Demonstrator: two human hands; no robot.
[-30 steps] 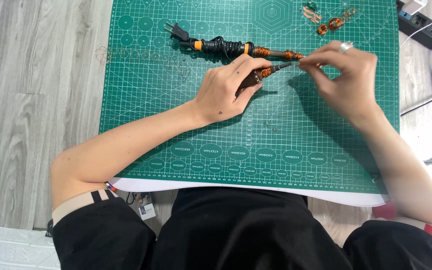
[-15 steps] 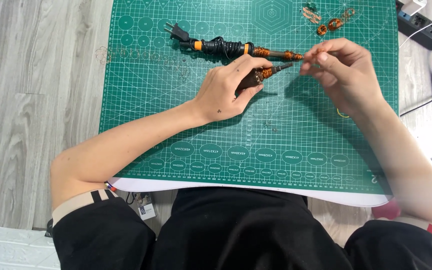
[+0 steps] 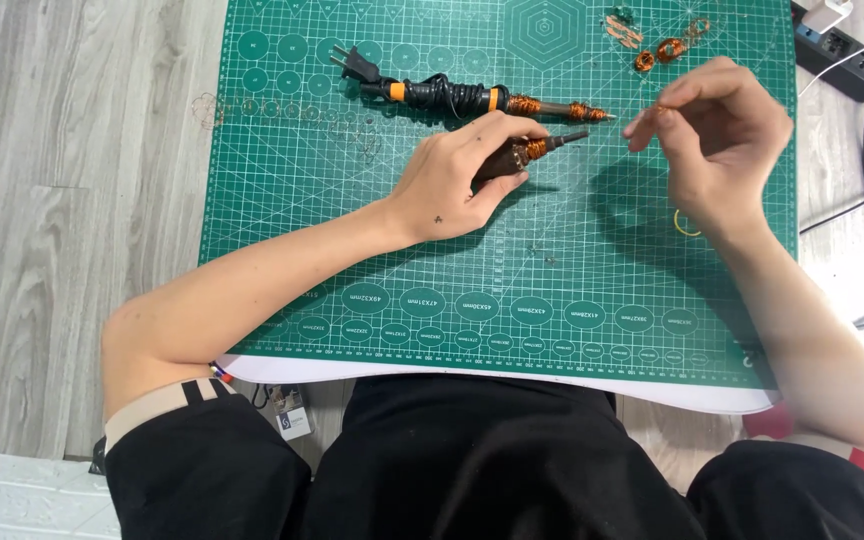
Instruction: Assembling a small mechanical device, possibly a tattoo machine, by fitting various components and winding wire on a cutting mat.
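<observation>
Head view: left hand [image 3: 452,180] grip encloses tool handle [image 3: 512,155], tip protruding right.

the left hand [image 3: 457,180] lies palm-down on the green cutting mat [image 3: 572,300], fingers curled closed around something dark, the bare forearm slanting back across the mat's near edge. the right hand [image 3: 722,140] is raised above the mat's far right part, thumb and forefinger tips pinched together, other fingers loosely bent.
</observation>
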